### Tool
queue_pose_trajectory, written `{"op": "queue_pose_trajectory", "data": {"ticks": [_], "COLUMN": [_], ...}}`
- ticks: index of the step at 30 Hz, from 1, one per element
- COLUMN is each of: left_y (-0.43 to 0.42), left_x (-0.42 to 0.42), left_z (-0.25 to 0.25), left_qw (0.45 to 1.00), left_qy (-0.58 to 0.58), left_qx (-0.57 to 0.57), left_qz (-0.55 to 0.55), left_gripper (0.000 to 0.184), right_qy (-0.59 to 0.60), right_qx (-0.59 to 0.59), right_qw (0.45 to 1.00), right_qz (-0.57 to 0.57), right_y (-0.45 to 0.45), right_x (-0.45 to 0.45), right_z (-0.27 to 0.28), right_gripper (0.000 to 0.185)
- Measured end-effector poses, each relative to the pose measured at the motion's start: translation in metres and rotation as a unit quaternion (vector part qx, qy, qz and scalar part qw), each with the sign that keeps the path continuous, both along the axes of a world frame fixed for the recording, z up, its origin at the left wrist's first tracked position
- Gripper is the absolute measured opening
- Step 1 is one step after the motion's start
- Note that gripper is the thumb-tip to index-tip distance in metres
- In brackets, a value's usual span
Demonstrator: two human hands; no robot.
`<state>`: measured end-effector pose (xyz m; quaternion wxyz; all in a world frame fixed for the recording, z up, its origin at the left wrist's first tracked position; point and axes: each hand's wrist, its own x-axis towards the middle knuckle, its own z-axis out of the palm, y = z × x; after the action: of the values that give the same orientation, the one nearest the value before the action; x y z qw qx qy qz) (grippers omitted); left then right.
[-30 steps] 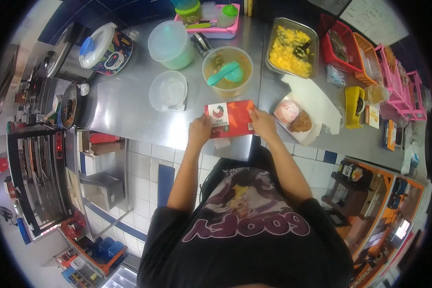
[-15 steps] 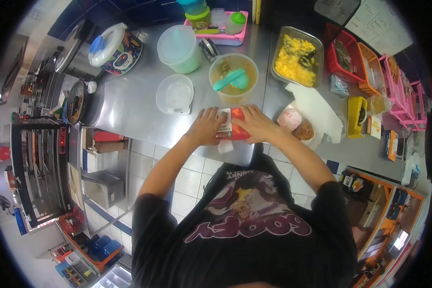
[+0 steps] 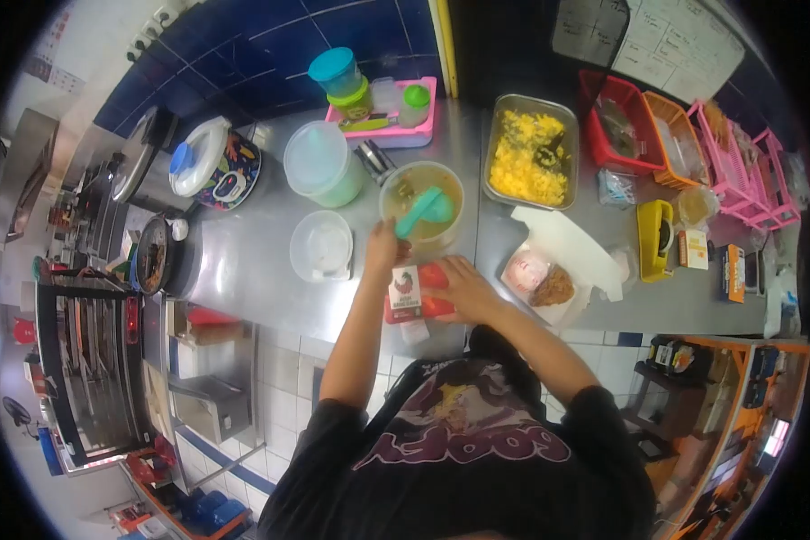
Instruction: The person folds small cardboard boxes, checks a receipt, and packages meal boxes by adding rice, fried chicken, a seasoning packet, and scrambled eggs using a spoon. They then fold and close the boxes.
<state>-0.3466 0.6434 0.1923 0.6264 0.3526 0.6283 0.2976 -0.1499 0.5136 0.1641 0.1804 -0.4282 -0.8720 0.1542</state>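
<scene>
My left hand (image 3: 388, 245) is at the near rim of a clear round tub (image 3: 461, 209), its fingers closed at the handle end of a turquoise ladle (image 3: 429, 207). The ladle rests in the tub, which holds a brownish, watery food. Below it, a red and white food packet (image 3: 406, 294) with a rooster picture lies near the counter's front edge. My right hand (image 3: 463, 290) lies over the packet's right side, fingers spread. To the right, an opened white paper wrapper (image 3: 562, 231) bears a wrapped round bundle (image 3: 526, 269) and a brown fried piece (image 3: 554, 286).
A metal tray of yellow food (image 3: 529, 162) stands behind the wrapper. Left of the tub are a clear lid (image 3: 321, 247) and a lidded tub (image 3: 322, 164). Red (image 3: 619, 126) and orange baskets (image 3: 670, 139) stand at the back right; a rice cooker (image 3: 220, 166) stands at the left.
My left hand has left the packet and moved up to the ladle handle. My right hand stays on the packet. The ladle has turned slightly, and the view has tilted upward.
</scene>
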Motion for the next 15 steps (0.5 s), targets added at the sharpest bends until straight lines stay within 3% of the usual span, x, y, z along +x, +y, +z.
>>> {"op": "queue_pose_trajectory", "data": {"ticks": [2, 5, 7, 8, 10, 12, 13, 15], "left_y": [0.014, 0.04, 0.054, 0.054, 0.051, 0.064, 0.071, 0.087], "left_x": [0.029, 0.07, 0.089, 0.089, 0.091, 0.067, 0.056, 0.042], "left_z": [-0.003, -0.006, -0.008, -0.002, 0.009, -0.043, -0.066, -0.081], "left_qw": [0.999, 0.999, 0.983, 0.983, 0.989, 0.988, 0.988, 0.935], "left_qy": [0.033, -0.022, -0.165, -0.164, -0.118, 0.02, 0.021, 0.149], "left_qx": [0.021, 0.04, 0.056, 0.056, 0.082, 0.13, 0.126, 0.146], "left_qz": [-0.019, -0.018, 0.054, 0.058, 0.035, 0.087, 0.084, 0.287], "left_gripper": [0.058, 0.054, 0.05, 0.05, 0.048, 0.047, 0.047, 0.045], "right_qy": [-0.003, 0.035, 0.037, 0.037, 0.04, 0.045, 0.051, 0.058], "right_qx": [-0.024, -0.017, -0.016, -0.017, -0.012, -0.011, -0.009, -0.008], "right_qw": [1.0, 0.999, 0.999, 0.999, 0.999, 0.999, 0.998, 0.998], "right_qz": [-0.001, -0.004, 0.001, -0.006, -0.009, -0.021, -0.027, -0.031], "right_y": [0.002, 0.002, 0.004, 0.005, 0.005, 0.003, 0.003, 0.005], "right_x": [0.0, 0.0, -0.003, -0.002, -0.002, -0.004, -0.005, -0.007], "right_z": [0.002, 0.011, 0.016, 0.019, 0.021, 0.017, 0.014, 0.01], "right_gripper": [0.07, 0.071, 0.066, 0.061, 0.06, 0.059, 0.057, 0.056]}}
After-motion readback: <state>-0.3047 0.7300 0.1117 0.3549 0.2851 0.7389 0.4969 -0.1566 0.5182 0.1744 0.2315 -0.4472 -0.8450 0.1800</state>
